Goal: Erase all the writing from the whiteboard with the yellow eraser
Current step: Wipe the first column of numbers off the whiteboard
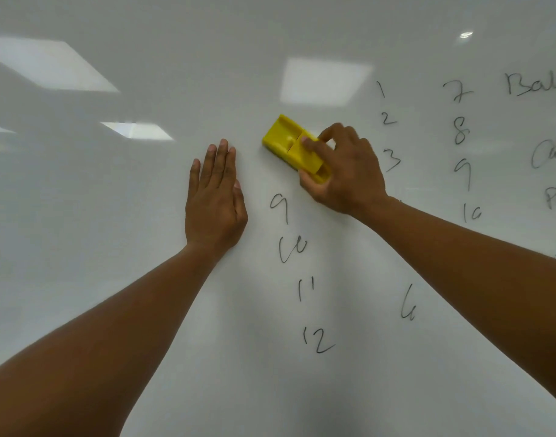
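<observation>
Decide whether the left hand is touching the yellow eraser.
Apart. The head view shows bare whiteboard between the flat left hand and the yellow eraser, which only the right hand grips.

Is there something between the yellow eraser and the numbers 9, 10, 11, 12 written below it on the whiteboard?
Nothing visible blocks it. The right hand grips the yellow eraser just above the 9, with only bare whiteboard between. The left hand lies flat to the left of that column, not across it.

On the whiteboard (144,216), handwritten in black: a near column 9, 10, 11, 12; right of it 1, 2, 3 and a lone 6; further right 7, 8, 9, 10; at the right edge "Bal", cut off, with unreadable words below.
</observation>
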The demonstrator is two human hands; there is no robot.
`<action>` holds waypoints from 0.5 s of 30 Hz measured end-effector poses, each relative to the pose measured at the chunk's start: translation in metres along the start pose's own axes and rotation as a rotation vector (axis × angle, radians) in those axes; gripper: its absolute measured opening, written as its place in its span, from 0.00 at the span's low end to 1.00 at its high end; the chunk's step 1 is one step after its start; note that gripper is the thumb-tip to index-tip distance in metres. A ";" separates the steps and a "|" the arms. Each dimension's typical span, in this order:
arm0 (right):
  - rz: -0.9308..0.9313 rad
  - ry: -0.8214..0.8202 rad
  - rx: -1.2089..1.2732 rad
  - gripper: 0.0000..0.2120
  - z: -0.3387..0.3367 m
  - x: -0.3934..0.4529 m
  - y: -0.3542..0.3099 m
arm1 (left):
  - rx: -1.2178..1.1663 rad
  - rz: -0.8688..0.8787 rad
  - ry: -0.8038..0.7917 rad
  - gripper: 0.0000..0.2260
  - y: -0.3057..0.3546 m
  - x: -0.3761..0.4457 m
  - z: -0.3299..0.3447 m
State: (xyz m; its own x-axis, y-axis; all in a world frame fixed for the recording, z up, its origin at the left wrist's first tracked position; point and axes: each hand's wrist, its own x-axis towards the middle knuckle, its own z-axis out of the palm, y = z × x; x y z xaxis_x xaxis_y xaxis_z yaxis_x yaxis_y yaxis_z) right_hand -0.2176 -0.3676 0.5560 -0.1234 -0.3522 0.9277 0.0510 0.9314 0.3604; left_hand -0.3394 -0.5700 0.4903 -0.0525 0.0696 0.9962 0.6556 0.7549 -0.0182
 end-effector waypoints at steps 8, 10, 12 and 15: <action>-0.580 -0.241 0.002 0.22 -0.004 -0.022 0.007 | 0.005 0.012 -0.016 0.25 -0.002 -0.003 -0.002; -0.614 -0.259 0.007 0.21 -0.003 -0.028 0.008 | 0.008 0.014 -0.013 0.25 -0.002 -0.004 -0.002; -0.585 -0.232 -0.006 0.21 -0.002 -0.029 0.009 | 0.007 0.014 -0.011 0.25 -0.001 -0.004 -0.002; -0.416 -0.143 -0.012 0.22 -0.001 -0.024 0.011 | 0.003 0.017 -0.008 0.25 -0.002 -0.004 -0.002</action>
State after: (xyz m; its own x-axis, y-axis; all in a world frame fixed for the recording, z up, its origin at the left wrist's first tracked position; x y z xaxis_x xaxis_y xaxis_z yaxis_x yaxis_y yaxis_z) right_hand -0.2131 -0.3488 0.5382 -0.2718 -0.6800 0.6810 -0.0202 0.7115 0.7024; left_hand -0.3389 -0.5728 0.4862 -0.0474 0.0872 0.9951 0.6539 0.7558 -0.0351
